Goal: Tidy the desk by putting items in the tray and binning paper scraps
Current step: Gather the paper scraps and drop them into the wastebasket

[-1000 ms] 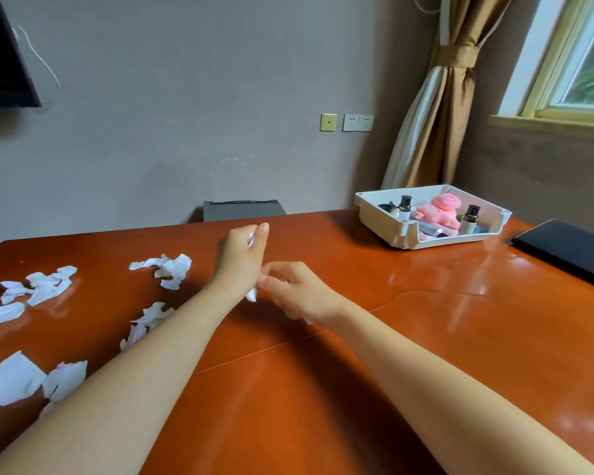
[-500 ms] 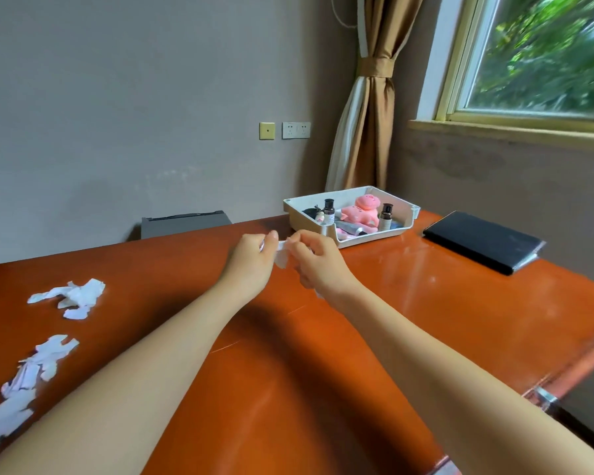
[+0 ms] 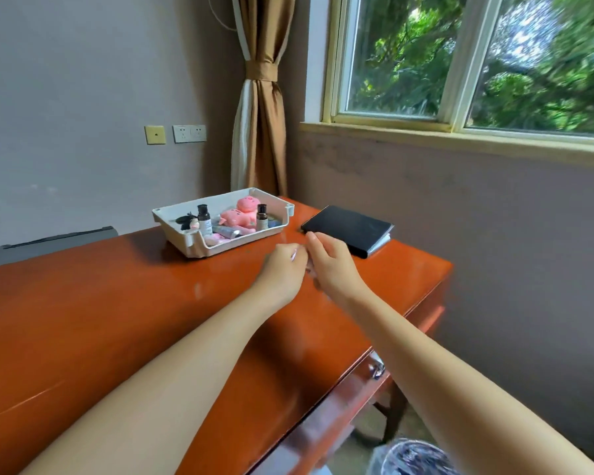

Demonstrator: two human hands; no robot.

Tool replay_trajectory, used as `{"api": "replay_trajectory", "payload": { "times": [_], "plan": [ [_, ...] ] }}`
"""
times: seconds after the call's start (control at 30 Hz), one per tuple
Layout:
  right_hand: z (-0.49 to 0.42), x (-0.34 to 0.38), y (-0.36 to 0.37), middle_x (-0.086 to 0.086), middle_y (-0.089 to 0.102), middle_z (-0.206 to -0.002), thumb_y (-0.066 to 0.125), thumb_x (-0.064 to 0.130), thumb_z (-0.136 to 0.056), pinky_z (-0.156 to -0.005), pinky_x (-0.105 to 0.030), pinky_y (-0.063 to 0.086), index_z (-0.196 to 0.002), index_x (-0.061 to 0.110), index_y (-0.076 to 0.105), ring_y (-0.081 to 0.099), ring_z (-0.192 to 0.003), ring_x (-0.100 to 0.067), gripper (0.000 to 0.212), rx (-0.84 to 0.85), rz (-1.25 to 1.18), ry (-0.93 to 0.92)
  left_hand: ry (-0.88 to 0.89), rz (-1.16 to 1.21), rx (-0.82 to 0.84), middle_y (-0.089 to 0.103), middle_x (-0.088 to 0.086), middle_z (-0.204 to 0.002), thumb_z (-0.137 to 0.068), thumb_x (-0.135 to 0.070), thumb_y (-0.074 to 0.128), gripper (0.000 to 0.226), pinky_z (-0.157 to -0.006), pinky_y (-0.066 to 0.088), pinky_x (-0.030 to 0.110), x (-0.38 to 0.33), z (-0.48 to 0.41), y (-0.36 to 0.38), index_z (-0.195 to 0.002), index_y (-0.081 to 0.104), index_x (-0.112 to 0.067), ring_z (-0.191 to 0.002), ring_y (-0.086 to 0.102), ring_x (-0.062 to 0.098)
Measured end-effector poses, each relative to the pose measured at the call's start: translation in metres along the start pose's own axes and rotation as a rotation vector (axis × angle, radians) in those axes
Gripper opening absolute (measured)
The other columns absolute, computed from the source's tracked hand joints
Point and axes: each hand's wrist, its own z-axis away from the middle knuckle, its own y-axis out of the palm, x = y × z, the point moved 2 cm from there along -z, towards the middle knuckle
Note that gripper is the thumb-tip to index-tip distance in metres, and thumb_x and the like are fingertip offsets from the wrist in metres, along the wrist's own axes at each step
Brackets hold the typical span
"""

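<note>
My left hand (image 3: 283, 274) and my right hand (image 3: 331, 267) meet above the orange desk (image 3: 117, 303), close to its right end. Between them shows a small white paper scrap (image 3: 293, 256), which the curled fingers of my left hand hold; my right hand's fingertips pinch at it too, mostly hidden. Just behind the hands stands the white tray (image 3: 172, 214), holding pink plush pigs (image 3: 240, 214), small dark-capped bottles (image 3: 203, 219) and other small items. A bin with a shiny plastic liner (image 3: 412, 455) stands on the floor at the lower right, below the desk's edge.
A black notebook (image 3: 348, 228) lies at the desk's far right corner, right of the tray. A grey object (image 3: 52, 243) stands behind the desk on the left. A drawer handle (image 3: 376, 370) shows under the desk's right edge. Wall and window close off the right.
The view has swung right: the scraps on the desk's left have left the frame and the bin has come in. Both hands moved right together with the scrap, now nearer the notebook.
</note>
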Motion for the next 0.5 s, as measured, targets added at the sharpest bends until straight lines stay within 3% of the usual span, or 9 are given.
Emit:
{"api": "replay_trajectory", "payload": {
  "times": [0.1, 0.23, 0.33, 0.43, 0.5],
  "plan": [
    [0.007, -0.014, -0.052, 0.012, 0.041, -0.046, 0.038, 0.019, -0.100, -0.046, -0.016, 0.031, -0.057, 0.016, 0.046, 0.041, -0.042, -0.003, 0.044, -0.093, 0.069, 0.002, 0.033, -0.011, 0.054, 0.044, -0.005, -0.062, -0.103, -0.029, 0.025, 0.039, -0.053, 0.033, 0.020, -0.025, 0.001, 0.045, -0.082, 0.053, -0.013, -0.058, 0.042, 0.010],
    [0.025, -0.037, -0.124, 0.011, 0.044, -0.042, 0.040, 0.019, -0.100, -0.049, -0.016, 0.030, -0.053, 0.017, 0.044, 0.041, -0.041, -0.002, 0.047, -0.203, 0.159, 0.023, 0.140, -0.075, 0.152, 0.049, -0.002, -0.066, -0.103, -0.027, 0.027, 0.041, -0.061, 0.033, 0.025, -0.050, 0.004, 0.108, -0.076, 0.055, -0.012, -0.067, 0.045, 0.014],
    [0.049, -0.052, -0.174, 0.010, 0.043, -0.045, 0.043, 0.021, -0.099, -0.043, -0.010, 0.029, -0.050, 0.018, 0.042, 0.040, -0.038, -0.002, 0.049, -0.287, 0.242, 0.056, 0.205, -0.108, 0.254, 0.041, -0.003, -0.057, -0.102, -0.027, 0.030, 0.048, -0.056, 0.028, 0.028, -0.061, 0.014, 0.152, -0.059, 0.045, -0.013, -0.062, 0.039, 0.017],
    [0.078, -0.071, -0.215, 0.005, 0.044, -0.048, 0.047, 0.025, -0.097, -0.035, -0.008, 0.028, -0.052, 0.011, 0.048, 0.040, -0.033, -0.003, 0.047, -0.290, 0.290, 0.140, 0.235, -0.112, 0.382, 0.035, -0.001, -0.054, -0.102, -0.030, 0.031, 0.050, -0.056, 0.025, 0.030, -0.063, 0.028, 0.194, -0.057, 0.040, -0.011, -0.055, 0.034, 0.013],
    [0.097, -0.089, -0.236, 0.011, 0.042, -0.040, 0.047, 0.023, -0.098, -0.034, -0.008, 0.027, -0.045, 0.020, 0.044, 0.037, -0.031, -0.004, 0.052, -0.288, 0.282, 0.207, 0.243, -0.124, 0.460, 0.032, 0.001, -0.054, -0.102, -0.030, 0.032, 0.049, -0.054, 0.023, 0.032, -0.062, 0.039, 0.221, -0.055, 0.031, -0.013, -0.053, 0.030, 0.015]
  ]
}}
